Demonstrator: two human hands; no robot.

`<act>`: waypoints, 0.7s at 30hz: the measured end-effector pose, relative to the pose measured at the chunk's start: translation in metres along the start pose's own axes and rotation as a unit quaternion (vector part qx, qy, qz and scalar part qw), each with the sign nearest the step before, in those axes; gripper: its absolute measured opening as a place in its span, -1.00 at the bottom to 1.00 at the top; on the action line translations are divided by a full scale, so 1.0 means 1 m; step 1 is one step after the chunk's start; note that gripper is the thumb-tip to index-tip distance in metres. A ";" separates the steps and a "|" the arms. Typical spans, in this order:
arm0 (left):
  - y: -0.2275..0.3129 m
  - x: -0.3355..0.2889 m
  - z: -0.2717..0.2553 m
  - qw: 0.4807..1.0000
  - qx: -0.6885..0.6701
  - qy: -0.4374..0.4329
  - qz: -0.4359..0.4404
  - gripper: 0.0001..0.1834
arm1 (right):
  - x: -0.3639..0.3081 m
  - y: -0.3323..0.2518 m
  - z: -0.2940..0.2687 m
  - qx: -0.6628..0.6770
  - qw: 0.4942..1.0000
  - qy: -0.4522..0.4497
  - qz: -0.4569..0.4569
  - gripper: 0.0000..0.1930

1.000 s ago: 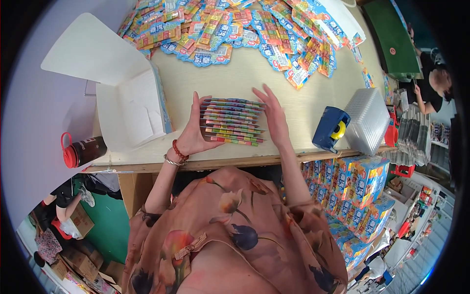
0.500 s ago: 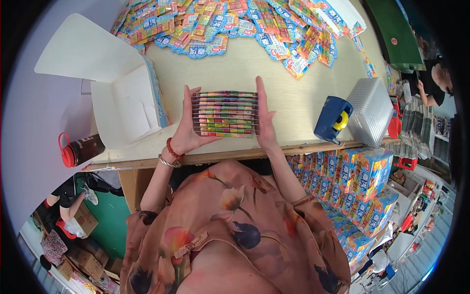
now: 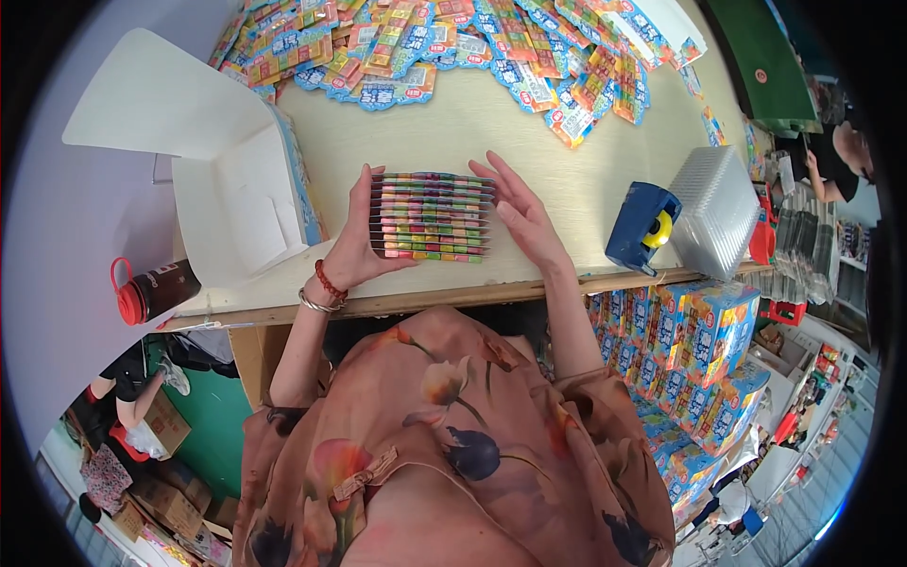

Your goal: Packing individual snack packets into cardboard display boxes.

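Nearest, a floral peach blouse [image 3: 444, 444] filling the lower middle, forearms rising from it to the wooden table [image 3: 529, 142]. Beaded red bracelet and a metal bangle [image 3: 321, 291] on the left wrist. Just past the table's near edge, a neat row of colourful flat packets [image 3: 432, 215], stacked on edge and pressed between both palms. Left hand [image 3: 357, 241] flat against the row's left end, thumb tucked under the near side, fingers upright. Right hand [image 3: 518, 215] flat against the right end, fingers spread and extended, not curled around anything. Both hands open-palmed, squeezing the row from its two ends rather than gripping it.

Left of the row, an open white carton [image 3: 236, 203] with its lid flap [image 3: 151, 104] raised toward the far left. Beyond the table's left end, a dark bottle with a red cap [image 3: 151, 293]. To the right, a blue tape dispenser [image 3: 642, 227] beside a clear ridged plastic tray [image 3: 718, 213]. Below that, off the table, stacked blue printed boxes [image 3: 699, 340].

Farthest, along the table's far edge, a loose heap of colourful packets [image 3: 472, 42]. At far right, another person [image 3: 841, 156] near a green surface [image 3: 765, 66].
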State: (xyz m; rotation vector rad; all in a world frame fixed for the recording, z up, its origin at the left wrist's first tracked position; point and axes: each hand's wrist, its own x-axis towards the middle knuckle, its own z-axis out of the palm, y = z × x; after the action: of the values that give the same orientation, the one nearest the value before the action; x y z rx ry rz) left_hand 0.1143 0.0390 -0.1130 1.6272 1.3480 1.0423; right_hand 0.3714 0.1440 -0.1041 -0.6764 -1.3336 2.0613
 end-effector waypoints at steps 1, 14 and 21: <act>0.000 0.000 0.000 1.000 0.004 -0.001 -0.002 0.51 | 0.000 0.000 -0.001 0.000 1.000 0.000 0.000 -0.28; 0.005 0.002 -0.004 0.998 0.057 -0.030 0.022 0.53 | -0.004 0.021 0.027 -0.208 0.960 0.172 -0.069 -0.53; 0.000 0.000 -0.001 0.999 0.039 -0.014 0.014 0.47 | -0.004 0.024 0.023 -0.245 0.952 0.163 -0.089 -0.53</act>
State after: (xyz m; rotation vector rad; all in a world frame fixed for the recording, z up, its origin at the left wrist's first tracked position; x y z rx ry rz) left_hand 0.1134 0.0385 -0.1123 1.7154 1.3671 0.9910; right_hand 0.3530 0.1190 -0.1169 -1.0141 -1.6463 1.4037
